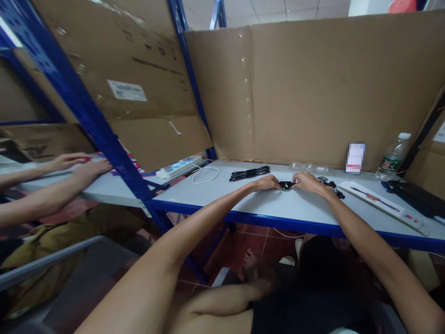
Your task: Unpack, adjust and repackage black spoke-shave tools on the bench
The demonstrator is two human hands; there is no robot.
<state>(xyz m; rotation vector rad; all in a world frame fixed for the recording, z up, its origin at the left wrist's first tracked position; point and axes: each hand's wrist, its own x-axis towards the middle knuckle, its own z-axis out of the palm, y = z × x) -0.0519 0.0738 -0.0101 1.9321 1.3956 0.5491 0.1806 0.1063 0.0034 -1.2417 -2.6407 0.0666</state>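
A small black piece with a white mark (286, 185) is held between my two hands, just over the table. My left hand (267, 183) pinches its left end, fingers closed. The right end is gripped by the closed fingers of my right hand (306, 182). What exactly the piece is, I cannot make out. Several black straps or cords (249, 173) lie bundled on the table left of my hands. Behind my right wrist sits a pile of small black and metallic parts (332, 185), partly covered by my arm.
On the right lie a long white package (384, 206) with a strap pictured on it and a black case (419, 198). A bottle (391, 160) and a phone (355, 158) stand at the back. A power strip (181, 167) is at left, near a co-worker's hands (78, 167).
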